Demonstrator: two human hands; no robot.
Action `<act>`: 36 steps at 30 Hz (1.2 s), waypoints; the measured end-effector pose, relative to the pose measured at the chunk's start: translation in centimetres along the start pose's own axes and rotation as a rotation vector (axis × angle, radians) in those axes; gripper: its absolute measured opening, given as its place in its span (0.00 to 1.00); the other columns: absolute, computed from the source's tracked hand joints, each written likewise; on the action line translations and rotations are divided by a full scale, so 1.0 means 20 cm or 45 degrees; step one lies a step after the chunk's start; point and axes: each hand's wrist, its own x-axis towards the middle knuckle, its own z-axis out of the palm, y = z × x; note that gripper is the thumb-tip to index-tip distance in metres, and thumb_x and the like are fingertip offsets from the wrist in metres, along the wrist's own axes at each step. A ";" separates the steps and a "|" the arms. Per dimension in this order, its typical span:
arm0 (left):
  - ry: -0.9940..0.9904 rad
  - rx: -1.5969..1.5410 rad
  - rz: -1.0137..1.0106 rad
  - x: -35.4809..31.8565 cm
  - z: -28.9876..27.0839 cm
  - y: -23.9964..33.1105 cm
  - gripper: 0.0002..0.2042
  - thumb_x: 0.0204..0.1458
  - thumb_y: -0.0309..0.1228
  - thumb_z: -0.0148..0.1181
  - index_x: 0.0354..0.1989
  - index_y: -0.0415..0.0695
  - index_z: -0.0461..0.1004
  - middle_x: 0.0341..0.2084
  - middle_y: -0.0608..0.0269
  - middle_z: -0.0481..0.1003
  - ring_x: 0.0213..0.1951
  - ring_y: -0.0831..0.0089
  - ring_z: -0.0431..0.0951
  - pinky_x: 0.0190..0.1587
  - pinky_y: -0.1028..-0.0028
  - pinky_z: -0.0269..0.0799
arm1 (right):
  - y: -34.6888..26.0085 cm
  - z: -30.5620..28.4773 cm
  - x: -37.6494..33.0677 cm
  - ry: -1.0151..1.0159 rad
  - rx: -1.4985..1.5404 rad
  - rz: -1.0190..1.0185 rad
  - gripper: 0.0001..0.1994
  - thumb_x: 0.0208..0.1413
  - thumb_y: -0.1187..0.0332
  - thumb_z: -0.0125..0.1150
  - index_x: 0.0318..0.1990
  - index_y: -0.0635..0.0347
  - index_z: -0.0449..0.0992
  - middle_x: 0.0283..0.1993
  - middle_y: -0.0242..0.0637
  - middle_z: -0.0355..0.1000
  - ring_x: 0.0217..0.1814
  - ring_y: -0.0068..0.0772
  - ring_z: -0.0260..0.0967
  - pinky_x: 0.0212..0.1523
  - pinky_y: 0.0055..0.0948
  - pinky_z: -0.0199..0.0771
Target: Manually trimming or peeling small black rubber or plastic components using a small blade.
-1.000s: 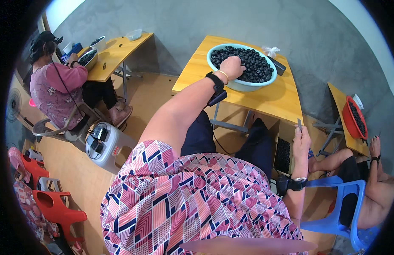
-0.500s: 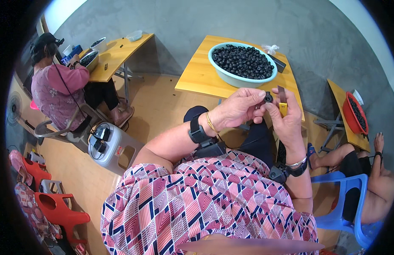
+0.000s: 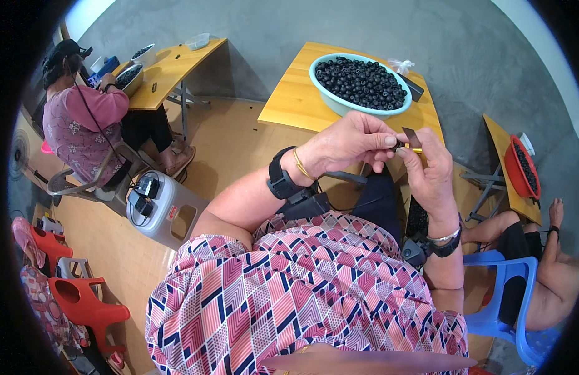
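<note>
1. Black piece [image 3: 399, 144] sits pinched between thumb and fingers of the left hand [image 3: 351, 144], nearer the body than the pale-blue bowl [image 3: 358, 111].
2. Right hand [image 3: 432, 174], partly curled, grips a yellow-handled blade [image 3: 411, 135] (whether it touches the piece, I cannot tell).

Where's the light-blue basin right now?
Head view, upper right of centre: the light-blue basin sits on the wooden table, beyond the left hand.
</note>
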 end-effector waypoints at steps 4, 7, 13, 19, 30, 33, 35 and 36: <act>0.035 -0.077 0.096 0.00 0.02 -0.03 0.10 0.52 0.25 0.52 0.41 0.34 0.70 0.26 0.59 0.72 0.26 0.72 0.74 0.31 0.76 0.73 | 0.01 0.03 -0.02 0.074 -0.102 0.065 0.08 0.45 0.77 0.56 0.35 0.65 0.69 0.29 0.42 0.66 0.31 0.43 0.66 0.31 0.31 0.65; 0.056 -0.094 0.129 -0.03 0.05 -0.03 0.10 0.52 0.25 0.52 0.41 0.33 0.70 0.26 0.59 0.72 0.26 0.71 0.74 0.32 0.76 0.73 | 0.01 0.04 -0.03 0.102 -0.046 0.067 0.08 0.45 0.78 0.56 0.35 0.64 0.69 0.30 0.42 0.66 0.32 0.44 0.66 0.32 0.31 0.65; 0.056 0.023 0.052 -0.04 0.03 -0.01 0.10 0.52 0.24 0.51 0.40 0.33 0.70 0.28 0.58 0.73 0.25 0.73 0.74 0.32 0.76 0.73 | 0.01 0.04 -0.04 0.051 -0.036 0.006 0.09 0.44 0.78 0.57 0.36 0.63 0.69 0.30 0.42 0.66 0.32 0.44 0.66 0.31 0.31 0.65; 0.099 0.078 0.146 -0.04 0.05 -0.03 0.09 0.52 0.24 0.52 0.40 0.33 0.71 0.29 0.59 0.73 0.24 0.75 0.73 0.30 0.78 0.72 | -0.01 0.06 -0.04 0.147 -0.002 0.015 0.08 0.45 0.78 0.57 0.34 0.63 0.69 0.29 0.40 0.65 0.30 0.40 0.66 0.28 0.29 0.66; 0.143 -0.166 0.313 -0.03 0.09 -0.09 0.09 0.51 0.26 0.54 0.37 0.34 0.71 0.25 0.60 0.73 0.24 0.76 0.72 0.28 0.79 0.72 | 0.03 0.09 -0.06 0.316 -0.175 -0.234 0.08 0.44 0.79 0.59 0.33 0.61 0.69 0.28 0.41 0.66 0.27 0.38 0.66 0.26 0.28 0.67; 0.162 -0.263 0.321 -0.03 0.11 -0.10 0.09 0.51 0.26 0.54 0.37 0.33 0.71 0.26 0.59 0.72 0.25 0.76 0.72 0.29 0.77 0.73 | 0.02 0.10 -0.06 0.357 -0.260 -0.287 0.08 0.44 0.79 0.59 0.33 0.61 0.69 0.28 0.41 0.66 0.27 0.39 0.67 0.26 0.29 0.68; 0.150 -0.321 0.311 -0.02 0.11 -0.10 0.09 0.51 0.25 0.53 0.37 0.33 0.71 0.26 0.60 0.72 0.25 0.76 0.72 0.29 0.77 0.73 | 0.02 0.10 -0.06 0.399 -0.324 -0.337 0.09 0.44 0.80 0.59 0.34 0.61 0.69 0.28 0.42 0.66 0.27 0.40 0.67 0.25 0.30 0.68; 0.150 -0.321 0.312 -0.02 0.11 -0.09 0.09 0.51 0.25 0.53 0.37 0.33 0.71 0.26 0.60 0.72 0.25 0.76 0.72 0.29 0.77 0.73 | 0.02 0.10 -0.06 0.399 -0.325 -0.337 0.09 0.44 0.80 0.59 0.34 0.61 0.69 0.28 0.42 0.66 0.27 0.40 0.67 0.25 0.30 0.68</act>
